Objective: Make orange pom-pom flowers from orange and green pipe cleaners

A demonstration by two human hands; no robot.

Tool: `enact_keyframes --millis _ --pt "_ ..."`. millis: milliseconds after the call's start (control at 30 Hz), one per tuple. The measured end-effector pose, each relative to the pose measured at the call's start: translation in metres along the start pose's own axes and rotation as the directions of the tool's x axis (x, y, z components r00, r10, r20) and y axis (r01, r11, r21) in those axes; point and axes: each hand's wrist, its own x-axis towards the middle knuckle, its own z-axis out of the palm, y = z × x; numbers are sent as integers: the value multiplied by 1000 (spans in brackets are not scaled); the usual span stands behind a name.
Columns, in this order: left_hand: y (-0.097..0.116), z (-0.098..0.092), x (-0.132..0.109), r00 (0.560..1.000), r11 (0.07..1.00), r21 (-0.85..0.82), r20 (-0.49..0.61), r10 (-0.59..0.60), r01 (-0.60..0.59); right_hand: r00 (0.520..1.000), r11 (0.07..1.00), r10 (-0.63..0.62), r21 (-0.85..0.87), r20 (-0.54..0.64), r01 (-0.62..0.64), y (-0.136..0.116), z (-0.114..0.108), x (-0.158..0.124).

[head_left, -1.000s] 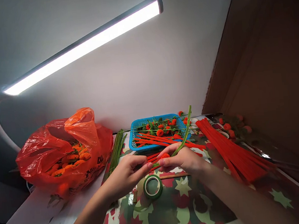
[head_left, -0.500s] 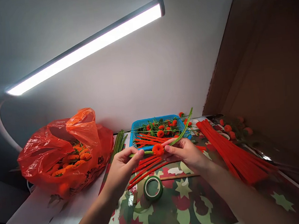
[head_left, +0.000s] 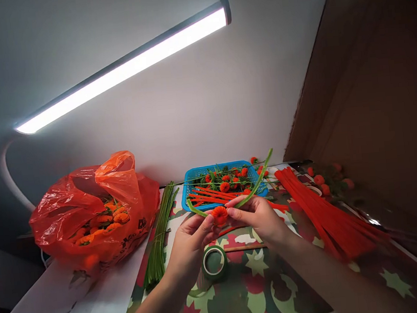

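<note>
One partly camouflage-patterned tabletop [head_left: 258, 294] carries a red plastic bag [head_left: 64, 209] and, farther back, a blue basket [head_left: 185, 190]. Above it, before the basket, the left hand [head_left: 190, 239] and right hand [head_left: 262, 217] each have fingers pinched closed on a green stem [head_left: 257, 183]; its long axis runs crosswise, bowed, the longer end pointing up-right, the shorter up-left. An orange flower head [head_left: 220, 215] sits between both hands' fingertips, facing the viewer.
</note>
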Motion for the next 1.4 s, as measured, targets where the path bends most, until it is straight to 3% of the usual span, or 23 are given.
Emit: enact_keyframes --millis 100,233,333,467,600,700,800,900,1033,1133,1233,1333,1400 --pt "-1 2 2 998 992 -108 24 -62 64 995 988 90 125 41 -94 3 -1 0" --pt "-3 5 -1 987 969 -201 96 -125 143 962 929 169 292 217 -229 11 0 -2" --pt "-4 6 -6 966 948 -226 179 -186 225 927 891 220 324 305 -318 14 2 -6" --pt "-3 3 -7 928 946 -160 295 -226 281 914 879 260 316 313 -358 15 4 -9" --pt "1 0 -5 889 969 -82 422 -176 231 931 925 191 259 310 -276 15 5 -11" --pt "2 0 -4 883 980 -28 439 -163 195 953 951 127 239 275 -195 16 5 -9" --pt "1 0 -1 917 976 -26 348 -193 216 971 964 74 234 229 -129 17 4 -5" --pt "-1 0 3 959 973 -9 173 -226 231 984 988 -9 156 181 -20 15 1 -2" --pt "-7 2 0 973 975 96 94 -210 201 980 974 -172 -136 98 184 18 -9 -11" --pt "-20 6 -11 974 974 132 108 -200 186 920 839 -379 -380 105 389 30 -21 -28" --pt "-40 10 -26 949 955 53 109 -296 291 771 633 -580 -451 263 630 46 -35 -47" --pt "-56 10 -38 897 899 -90 158 -413 430 620 450 -658 -438 427 778 57 -46 -59" --pt "-61 8 -42 891 884 -156 199 -408 440 569 370 -673 -451 472 812 60 -50 -63"
